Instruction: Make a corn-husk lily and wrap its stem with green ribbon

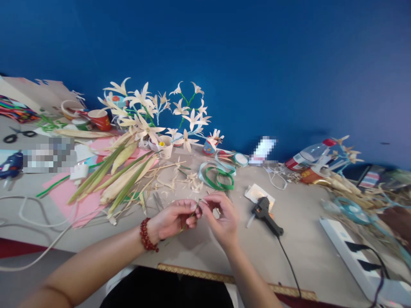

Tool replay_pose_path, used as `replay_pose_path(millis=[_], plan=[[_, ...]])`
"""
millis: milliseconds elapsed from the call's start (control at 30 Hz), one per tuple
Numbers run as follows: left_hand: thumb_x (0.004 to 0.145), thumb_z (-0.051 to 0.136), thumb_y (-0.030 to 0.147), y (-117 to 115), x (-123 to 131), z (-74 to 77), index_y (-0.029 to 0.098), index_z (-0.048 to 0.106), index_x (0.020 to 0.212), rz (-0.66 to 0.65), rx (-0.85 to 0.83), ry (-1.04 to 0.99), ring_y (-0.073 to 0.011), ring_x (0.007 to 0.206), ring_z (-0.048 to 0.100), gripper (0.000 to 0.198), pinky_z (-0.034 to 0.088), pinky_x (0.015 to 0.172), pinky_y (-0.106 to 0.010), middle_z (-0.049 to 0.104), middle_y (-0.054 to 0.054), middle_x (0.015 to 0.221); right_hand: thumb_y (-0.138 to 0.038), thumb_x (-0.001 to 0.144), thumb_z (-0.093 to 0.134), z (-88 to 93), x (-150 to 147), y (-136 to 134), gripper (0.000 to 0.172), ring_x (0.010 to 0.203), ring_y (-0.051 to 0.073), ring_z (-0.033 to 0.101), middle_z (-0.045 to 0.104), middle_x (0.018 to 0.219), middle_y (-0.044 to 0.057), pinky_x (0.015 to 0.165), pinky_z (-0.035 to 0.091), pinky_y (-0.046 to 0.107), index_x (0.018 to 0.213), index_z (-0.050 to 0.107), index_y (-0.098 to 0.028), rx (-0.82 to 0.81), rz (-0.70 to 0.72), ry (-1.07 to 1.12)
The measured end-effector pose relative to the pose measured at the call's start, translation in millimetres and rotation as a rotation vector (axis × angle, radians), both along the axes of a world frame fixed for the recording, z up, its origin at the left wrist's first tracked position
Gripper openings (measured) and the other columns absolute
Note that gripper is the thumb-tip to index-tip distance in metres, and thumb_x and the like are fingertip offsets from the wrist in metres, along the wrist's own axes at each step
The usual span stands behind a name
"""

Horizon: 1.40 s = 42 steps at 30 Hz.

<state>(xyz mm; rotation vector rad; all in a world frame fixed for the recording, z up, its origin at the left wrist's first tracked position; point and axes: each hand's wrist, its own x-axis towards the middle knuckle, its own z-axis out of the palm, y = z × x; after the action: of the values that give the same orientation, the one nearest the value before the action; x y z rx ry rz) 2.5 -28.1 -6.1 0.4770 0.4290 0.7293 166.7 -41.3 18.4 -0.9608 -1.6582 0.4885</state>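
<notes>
My left hand (173, 219), with a red bead bracelet (147, 235) at the wrist, is closed in a pinch on a thin green stem (188, 220) above the table. My right hand (221, 216) meets it fingertip to fingertip and pinches the stem's upper end. What sits at that tip is too small to make out. Both hands hover over the grey tabletop (199, 244) near its front edge.
A black glue gun (266, 214) with its cord lies right of my hands. Green and pale ribbon coils (219, 175), long palm leaves (120, 175) on pink paper, and cream paper flowers (150, 115) in cups lie behind. A white power strip (359, 261) is at the right, scissors (19, 134) far left.
</notes>
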Motion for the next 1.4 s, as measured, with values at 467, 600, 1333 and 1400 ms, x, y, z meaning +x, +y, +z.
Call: replay_pose_path(millis=[467,600,1333,1400], plan=[[0.078,0.071,0.019,-0.7,0.3,3.1,0.008,0.069,0.073,-0.008,0.001,0.001,-0.0063,0.049,0.044,0.012,0.036,0.055,-0.023,0.056,-0.001,0.062,-0.013,0.086,0.062,-3.6,1.5,1.8,0.008,0.065,0.014,0.058,0.061,0.077,0.002,0.057,0.049,0.026,0.086,0.062,-0.02,-0.061,0.033,0.023],[0.076,0.072,0.02,-0.9,1.3,4.1,0.008,0.069,0.072,-0.002,-0.003,0.013,-0.0061,0.048,0.044,0.013,0.036,0.055,-0.024,0.057,-0.001,0.062,-0.012,0.085,0.062,0.1,1.6,3.1,0.008,0.065,0.014,0.058,0.061,0.076,0.002,0.057,0.048,0.026,0.084,0.062,-0.02,-0.002,0.024,-0.037],[0.076,0.073,0.02,-0.2,0.6,1.3,0.009,0.07,0.075,-0.005,-0.017,0.009,-0.0064,0.049,0.045,0.011,0.038,0.056,-0.024,0.061,-0.004,0.069,-0.01,0.084,0.063,-2.5,0.5,3.1,0.011,0.061,0.014,0.056,0.062,0.075,0.001,0.058,0.049,0.028,0.087,0.062,-0.02,0.065,-0.004,-0.079],[0.076,0.073,0.02,-0.5,0.4,1.1,0.009,0.07,0.075,-0.006,-0.016,0.009,-0.0063,0.049,0.045,0.011,0.037,0.056,-0.024,0.06,-0.003,0.069,-0.011,0.084,0.062,-2.3,0.1,3.1,0.01,0.06,0.014,0.056,0.063,0.074,0.001,0.058,0.049,0.028,0.087,0.061,-0.021,0.074,-0.013,-0.083]])
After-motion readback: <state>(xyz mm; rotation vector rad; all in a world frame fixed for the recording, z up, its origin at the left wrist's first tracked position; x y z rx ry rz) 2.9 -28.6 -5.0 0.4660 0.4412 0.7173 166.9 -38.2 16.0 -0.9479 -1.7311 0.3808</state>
